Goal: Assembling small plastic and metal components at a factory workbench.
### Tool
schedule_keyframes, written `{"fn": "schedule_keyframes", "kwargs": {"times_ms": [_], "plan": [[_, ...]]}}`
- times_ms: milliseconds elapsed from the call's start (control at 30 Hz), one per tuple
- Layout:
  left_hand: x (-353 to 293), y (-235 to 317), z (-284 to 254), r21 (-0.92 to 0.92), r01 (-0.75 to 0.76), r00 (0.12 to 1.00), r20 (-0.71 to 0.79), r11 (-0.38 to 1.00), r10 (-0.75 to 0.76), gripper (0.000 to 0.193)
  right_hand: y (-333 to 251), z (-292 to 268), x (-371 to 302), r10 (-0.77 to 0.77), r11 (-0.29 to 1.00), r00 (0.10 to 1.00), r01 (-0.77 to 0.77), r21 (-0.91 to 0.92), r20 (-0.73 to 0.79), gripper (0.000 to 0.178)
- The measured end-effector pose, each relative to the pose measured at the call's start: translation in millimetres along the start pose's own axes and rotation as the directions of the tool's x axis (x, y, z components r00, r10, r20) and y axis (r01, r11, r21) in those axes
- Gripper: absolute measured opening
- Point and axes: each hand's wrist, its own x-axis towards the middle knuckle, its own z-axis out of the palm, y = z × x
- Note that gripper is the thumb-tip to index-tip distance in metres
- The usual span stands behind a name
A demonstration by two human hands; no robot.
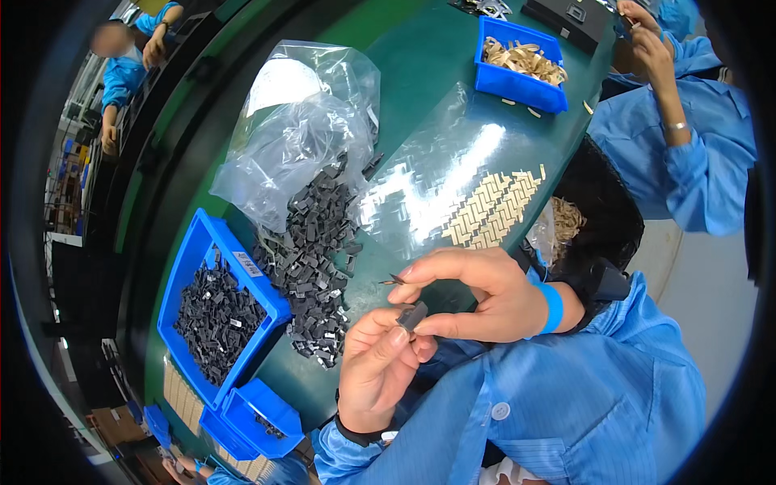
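Observation:
Between the thumb and fingers of my left hand (378, 368) is a small dark grey plastic block (411, 316). My right hand (489, 297) comes in from the right, its thumb touching the block's edge. A thin dark pointed piece (393, 281) sticks out at the fingertips of that hand; its kind is too small to make out. Beyond my hands lies a heap of loose dark grey plastic parts (311, 250), spilling from a clear plastic bag (323, 129). Cream strips (493, 210) lie in a slanted pattern on a clear sheet (404, 194).
A blue bin (279, 305) of small black parts stands at the left, beside a smaller blue bin (279, 396). At the far right, a blue tray (517, 93) holds tan strips. A black-lined container (622, 210) sits off the table's right edge. Co-workers in blue (687, 137) are nearby.

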Motion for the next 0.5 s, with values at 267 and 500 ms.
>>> {"fn": "schedule_keyframes", "kwargs": {"times_ms": [267, 500], "plan": [[1, -8, 7, -0.112, 0.010, 0.999, -0.048, 0.994, -0.015, 0.015, -3, -6, -7, 0.083, 0.994, 0.997, -0.083, 0.071, 0.000, 0.039], [4, -17, 11, 0.227, -0.196, 0.963, -0.137, 0.954, 0.231, 0.033, 7, -16, -3, -0.268, 0.895, 0.960, 0.279, -0.347, 0.079, 0.038]]}}
